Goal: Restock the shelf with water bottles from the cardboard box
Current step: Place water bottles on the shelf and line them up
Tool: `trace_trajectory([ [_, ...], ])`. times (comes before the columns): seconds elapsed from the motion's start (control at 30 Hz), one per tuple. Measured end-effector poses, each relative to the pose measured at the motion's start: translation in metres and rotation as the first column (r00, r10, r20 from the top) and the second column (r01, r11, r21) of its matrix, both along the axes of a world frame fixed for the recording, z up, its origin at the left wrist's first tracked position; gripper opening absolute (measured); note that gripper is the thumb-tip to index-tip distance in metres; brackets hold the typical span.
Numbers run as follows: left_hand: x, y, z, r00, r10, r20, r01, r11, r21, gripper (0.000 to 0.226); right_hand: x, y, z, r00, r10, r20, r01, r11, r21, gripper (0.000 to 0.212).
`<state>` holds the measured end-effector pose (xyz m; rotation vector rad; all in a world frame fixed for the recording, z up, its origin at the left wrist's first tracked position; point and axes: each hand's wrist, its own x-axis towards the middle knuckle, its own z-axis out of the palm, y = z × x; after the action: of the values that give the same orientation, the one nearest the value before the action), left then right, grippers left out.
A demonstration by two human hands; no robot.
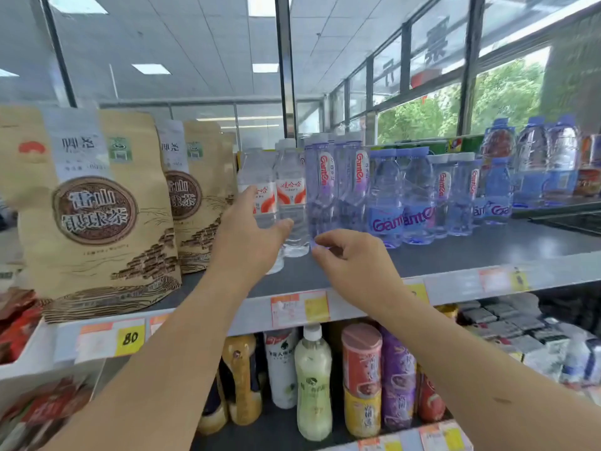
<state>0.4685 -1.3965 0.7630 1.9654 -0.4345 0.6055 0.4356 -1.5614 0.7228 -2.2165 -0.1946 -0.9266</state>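
Note:
On the grey top shelf (455, 252) stand clear water bottles with red-and-white labels. My left hand (250, 236) wraps around one of these water bottles (265, 203), fingers on its left side and thumb across its front; its base rests on the shelf. A second such bottle (291, 196) stands right beside it. My right hand (351, 265) hovers over the shelf's front, fingers loosely curled and holding nothing, fingertips close to the base of a tall purple-tinted Ganten bottle (322, 190). The cardboard box is out of view.
Brown tea pouches (91, 206) stand to the left of the bottles. More Ganten bottles (419, 196) fill the shelf to the right. Price tags (299, 307) line the shelf edge. The lower shelf holds drink bottles (313, 382) and cans (361, 379).

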Motion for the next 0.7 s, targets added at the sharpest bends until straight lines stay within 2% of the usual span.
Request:
trace_trajectory([
  [0.13, -0.053, -0.029, -0.017, 0.999, 0.015, -0.034, -0.014, 0.999, 0.029, 0.067, -0.047, -0.025, -0.012, 1.000, 0.022, 0.018, -0.023, 1.000, 0.011, 0.021],
  [0.27, -0.111, -0.063, -0.056, 0.997, 0.038, -0.060, -0.039, 0.999, -0.013, 0.050, -0.103, -0.063, -0.044, 0.997, 0.066, -0.038, -0.064, 0.997, 0.040, 0.025],
  [0.37, -0.149, -0.092, -0.107, 0.987, 0.004, -0.159, -0.012, 0.999, -0.047, 0.037, -0.149, -0.096, -0.093, 0.986, 0.097, -0.136, -0.090, 0.994, 0.061, 0.023],
  [0.47, -0.176, -0.122, -0.179, 0.953, -0.019, -0.303, 0.005, 0.999, -0.047, 0.034, -0.188, -0.128, -0.158, 0.953, 0.073, -0.292, -0.070, 0.997, 0.023, 0.024],
  [0.6, -0.204, -0.158, -0.279, 0.848, -0.086, -0.523, 0.074, 0.996, -0.045, 0.038, -0.225, -0.162, -0.246, 0.852, 0.019, -0.524, -0.029, 1.000, -0.011, 0.028],
  [0.7, -0.217, -0.175, -0.347, 0.778, -0.102, -0.620, 0.129, 0.992, -0.002, 0.034, -0.244, -0.174, -0.310, 0.771, -0.034, -0.636, 0.031, 0.999, -0.016, 0.026],
])
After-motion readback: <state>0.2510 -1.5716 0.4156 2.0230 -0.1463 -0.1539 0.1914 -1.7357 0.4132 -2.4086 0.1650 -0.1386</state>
